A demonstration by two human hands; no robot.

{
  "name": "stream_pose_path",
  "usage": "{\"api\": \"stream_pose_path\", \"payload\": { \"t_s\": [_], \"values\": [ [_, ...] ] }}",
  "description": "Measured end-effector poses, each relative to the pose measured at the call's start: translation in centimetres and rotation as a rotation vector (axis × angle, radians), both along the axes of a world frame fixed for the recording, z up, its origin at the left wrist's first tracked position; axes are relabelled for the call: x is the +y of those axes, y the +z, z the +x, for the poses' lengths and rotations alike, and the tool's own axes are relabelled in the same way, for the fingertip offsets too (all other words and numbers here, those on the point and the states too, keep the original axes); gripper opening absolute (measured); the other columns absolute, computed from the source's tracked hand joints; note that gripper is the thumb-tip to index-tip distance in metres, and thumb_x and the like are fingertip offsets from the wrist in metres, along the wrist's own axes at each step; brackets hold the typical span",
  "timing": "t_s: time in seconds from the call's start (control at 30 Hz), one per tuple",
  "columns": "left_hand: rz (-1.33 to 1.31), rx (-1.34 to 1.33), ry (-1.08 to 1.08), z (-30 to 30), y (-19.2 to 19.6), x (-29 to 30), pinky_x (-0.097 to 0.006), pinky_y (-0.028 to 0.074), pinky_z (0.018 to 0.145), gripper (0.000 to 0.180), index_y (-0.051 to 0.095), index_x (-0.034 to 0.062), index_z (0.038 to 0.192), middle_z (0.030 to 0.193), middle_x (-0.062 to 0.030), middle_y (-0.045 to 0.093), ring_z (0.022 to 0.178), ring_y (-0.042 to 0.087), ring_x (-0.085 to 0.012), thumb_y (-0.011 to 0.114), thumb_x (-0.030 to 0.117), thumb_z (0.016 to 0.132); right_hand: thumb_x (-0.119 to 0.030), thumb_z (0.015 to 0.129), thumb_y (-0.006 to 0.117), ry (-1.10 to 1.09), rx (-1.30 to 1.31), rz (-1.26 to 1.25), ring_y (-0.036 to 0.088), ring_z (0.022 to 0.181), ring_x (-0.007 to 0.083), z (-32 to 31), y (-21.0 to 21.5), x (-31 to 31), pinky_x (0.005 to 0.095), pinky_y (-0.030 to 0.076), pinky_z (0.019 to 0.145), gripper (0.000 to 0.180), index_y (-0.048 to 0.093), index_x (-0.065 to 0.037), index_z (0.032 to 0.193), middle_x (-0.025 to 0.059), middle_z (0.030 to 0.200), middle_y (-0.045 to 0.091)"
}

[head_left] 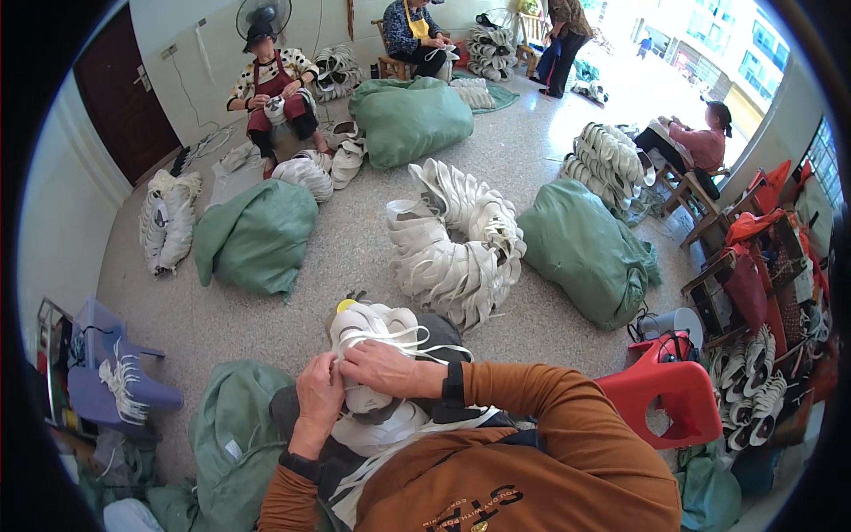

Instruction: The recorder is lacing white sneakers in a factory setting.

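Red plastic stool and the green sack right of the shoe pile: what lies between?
Head view: a small grey fan-like appliance between red stool and green sack; otherwise bare floor.

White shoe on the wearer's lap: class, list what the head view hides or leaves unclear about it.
- White shoe: its middle is covered by the left hand and right hand.
- White lace: where it threads lies under the fingers.
- Shoe's lower end: hidden behind the orange sleeve.

The person wears a rust-orange long-sleeved top (523,461) — the sleeves reach down to both wrists, and dark printed lettering runs across the chest. A black band (454,383) circles the right wrist, and another dark band (300,465) sits on the left wrist — both hands bare.
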State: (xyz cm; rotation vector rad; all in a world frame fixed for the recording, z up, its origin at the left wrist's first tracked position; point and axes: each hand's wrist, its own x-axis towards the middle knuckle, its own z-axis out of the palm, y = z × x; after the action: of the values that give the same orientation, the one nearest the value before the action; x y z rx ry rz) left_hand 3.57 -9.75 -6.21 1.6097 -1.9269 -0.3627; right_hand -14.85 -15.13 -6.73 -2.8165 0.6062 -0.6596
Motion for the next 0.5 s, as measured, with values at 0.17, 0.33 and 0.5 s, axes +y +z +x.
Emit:
{"api": "stream_pose_path", "payload": {
  "t_s": [0.17, 0.33, 0.5],
  "values": [
    [-0.041, -0.068, -0.006, 0.1, 0.0, 0.7, -0.047, 0.052, 0.074, 0.015, 0.065, 0.0050, 0.104, 0.096, -0.0162, 0.066, 0.087, 0.065, -0.0386, 0.061, 0.006, 0.090, -0.015, 0.087, 0.057, 0.045, -0.054, -0.031, 0.063, 0.088, 0.0293, 0.3, -0.1, 0.8, 0.0412, 0.049, 0.078, 0.016, 0.061, -0.005, 0.099, 0.0129, 0.097, 0.059],
    [-0.037, -0.131, -0.034, 0.4, 0.1, 0.9, -0.048, 0.052, 0.073, 0.016, 0.065, 0.0074, 0.103, 0.093, -0.0159, 0.064, 0.087, 0.064, -0.0392, 0.058, 0.006, 0.089, -0.016, 0.083, 0.061, 0.109, -0.037, 0.024, 0.067, 0.081, 0.0319, 0.5, 0.2, 0.1, 0.0450, 0.053, 0.067, 0.014, 0.064, -0.005, 0.090, 0.0145, 0.090, 0.063],
    [-0.026, -0.090, -0.070, -0.6, 0.7, -0.9, -0.048, 0.050, 0.073, 0.011, 0.065, 0.0051, 0.100, 0.092, -0.0174, 0.062, 0.086, 0.062, -0.0406, 0.057, 0.008, 0.093, -0.016, 0.084, 0.057, 0.047, 0.079, -0.037, 0.056, 0.086, 0.0285, -1.7, 1.1, 0.5, 0.0409, 0.045, 0.074, 0.010, 0.059, -0.006, 0.086, 0.0112, 0.091, 0.053]
  ]
}}
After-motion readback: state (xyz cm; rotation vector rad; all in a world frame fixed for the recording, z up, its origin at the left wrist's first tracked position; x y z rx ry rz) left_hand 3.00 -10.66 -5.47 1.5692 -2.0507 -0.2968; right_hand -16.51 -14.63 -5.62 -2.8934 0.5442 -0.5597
